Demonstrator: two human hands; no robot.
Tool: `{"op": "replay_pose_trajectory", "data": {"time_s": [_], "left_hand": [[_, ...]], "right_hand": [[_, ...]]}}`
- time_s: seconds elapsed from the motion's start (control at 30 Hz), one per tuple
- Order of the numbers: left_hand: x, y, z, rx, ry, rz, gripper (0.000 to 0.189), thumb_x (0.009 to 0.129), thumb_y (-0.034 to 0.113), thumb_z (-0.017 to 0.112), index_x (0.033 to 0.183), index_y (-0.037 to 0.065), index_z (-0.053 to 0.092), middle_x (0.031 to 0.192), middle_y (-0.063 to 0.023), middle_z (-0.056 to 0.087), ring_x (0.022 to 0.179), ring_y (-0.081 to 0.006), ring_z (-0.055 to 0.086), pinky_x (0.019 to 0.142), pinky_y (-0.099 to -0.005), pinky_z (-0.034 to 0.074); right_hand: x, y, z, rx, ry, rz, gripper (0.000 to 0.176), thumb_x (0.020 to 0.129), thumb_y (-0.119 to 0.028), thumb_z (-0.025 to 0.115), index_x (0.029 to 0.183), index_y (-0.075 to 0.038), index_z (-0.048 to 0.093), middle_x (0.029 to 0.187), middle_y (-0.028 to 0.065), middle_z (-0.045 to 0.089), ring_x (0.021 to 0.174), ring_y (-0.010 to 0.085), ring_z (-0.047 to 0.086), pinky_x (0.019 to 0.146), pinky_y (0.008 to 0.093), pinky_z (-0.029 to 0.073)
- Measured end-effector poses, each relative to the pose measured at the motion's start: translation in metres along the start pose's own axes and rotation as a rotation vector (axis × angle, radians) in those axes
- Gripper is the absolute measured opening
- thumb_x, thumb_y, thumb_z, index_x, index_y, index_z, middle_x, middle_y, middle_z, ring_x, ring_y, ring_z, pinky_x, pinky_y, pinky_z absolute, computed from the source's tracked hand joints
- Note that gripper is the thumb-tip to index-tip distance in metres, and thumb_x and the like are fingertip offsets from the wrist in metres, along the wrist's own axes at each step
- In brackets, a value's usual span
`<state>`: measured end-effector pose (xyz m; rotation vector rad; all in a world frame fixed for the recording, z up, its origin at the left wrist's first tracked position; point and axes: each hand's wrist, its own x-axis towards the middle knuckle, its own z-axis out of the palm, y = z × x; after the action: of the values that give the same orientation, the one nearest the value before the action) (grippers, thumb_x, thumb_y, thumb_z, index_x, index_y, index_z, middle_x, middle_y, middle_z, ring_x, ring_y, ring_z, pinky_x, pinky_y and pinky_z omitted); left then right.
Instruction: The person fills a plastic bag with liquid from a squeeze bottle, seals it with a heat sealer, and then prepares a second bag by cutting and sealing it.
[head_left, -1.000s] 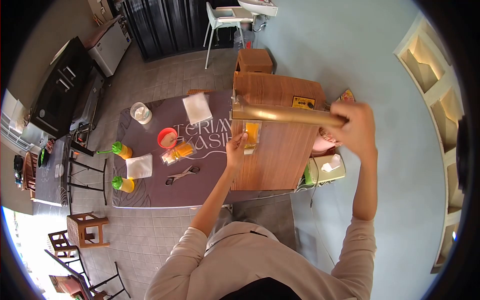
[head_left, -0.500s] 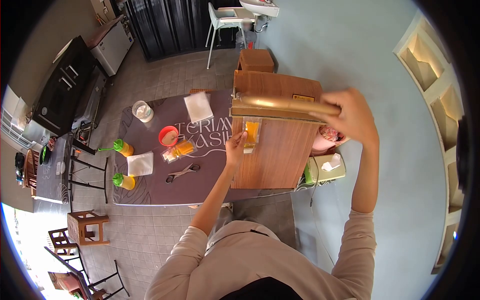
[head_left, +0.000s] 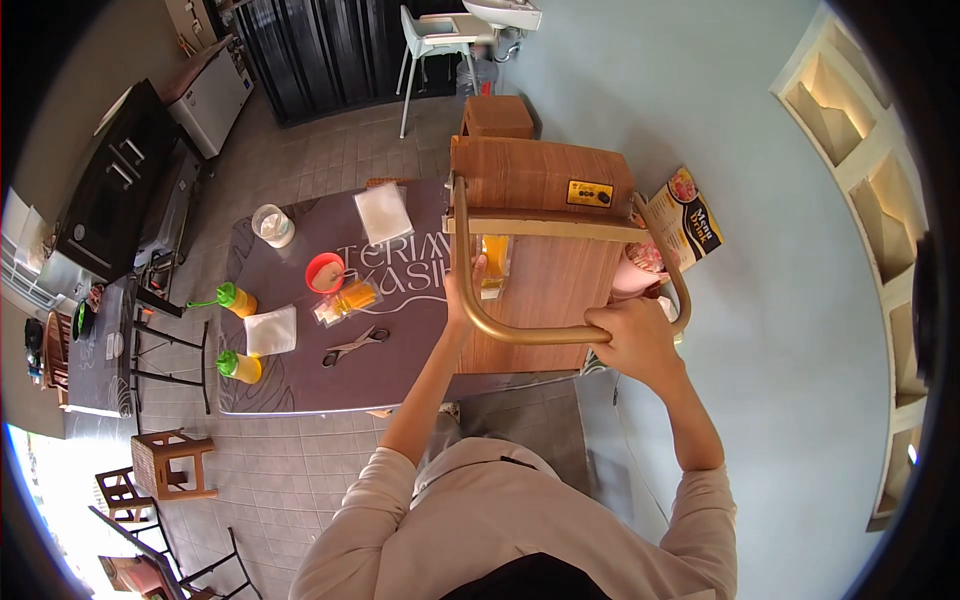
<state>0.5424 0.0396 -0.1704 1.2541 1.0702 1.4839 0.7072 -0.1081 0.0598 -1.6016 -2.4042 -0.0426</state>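
Observation:
A wood-grain bag sealer [head_left: 545, 290] with a small control panel stands on the right end of the dark table. My right hand [head_left: 643, 340] is closed around its gold bar handle [head_left: 530, 333], which is swung down toward me. My left hand [head_left: 463, 293] pinches the edge of a clear sachet of orange sauce [head_left: 495, 258] lying against the sealer's front board, under the bar. The sachet's upper end is at the sealing edge. Part of my left hand is hidden behind the handle.
On the table [head_left: 300, 390] lie scissors [head_left: 356, 346], filled sachets [head_left: 350, 299], a red bowl [head_left: 325, 272], stacks of clear bags [head_left: 384, 214], a tub [head_left: 273, 226] and two green-capped bottles [head_left: 238, 366]. A menu card [head_left: 685, 220] and pink container [head_left: 635, 275] stand beside the wall.
My right hand has pulled the gold handle down and toward me. The menu card behind the sealer has come into sight. My left hand stays at the sachet.

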Motion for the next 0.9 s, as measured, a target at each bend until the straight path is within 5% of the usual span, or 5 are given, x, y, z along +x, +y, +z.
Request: {"op": "replay_pose_trajectory", "data": {"time_s": [0.3,0.9], "left_hand": [[0.006,-0.010,-0.005,0.040,-0.024,-0.123,0.040,0.086,0.036,0.054,0.087,-0.004,0.058,0.058,-0.0045,0.049,0.059,-0.0096,0.044,0.053,-0.0271,0.039],[0.006,-0.001,-0.001,-0.064,-0.016,-0.072,0.042,0.085,0.037,0.056,0.080,-0.005,0.060,0.057,-0.0016,0.046,0.056,-0.0077,0.040,0.048,-0.0263,0.034]], "right_hand": [[-0.013,0.002,0.036,0.059,0.023,0.043,0.011,0.059,-0.013,0.061,0.057,-0.008,0.051,0.051,0.0074,0.050,0.047,0.0265,0.051,0.043,0.0355,0.037],[-0.013,0.002,0.036,0.067,0.019,0.049,0.016,0.067,-0.020,0.063,0.058,-0.010,0.054,0.050,0.0057,0.052,0.046,0.0271,0.053,0.043,0.0359,0.040]]}}
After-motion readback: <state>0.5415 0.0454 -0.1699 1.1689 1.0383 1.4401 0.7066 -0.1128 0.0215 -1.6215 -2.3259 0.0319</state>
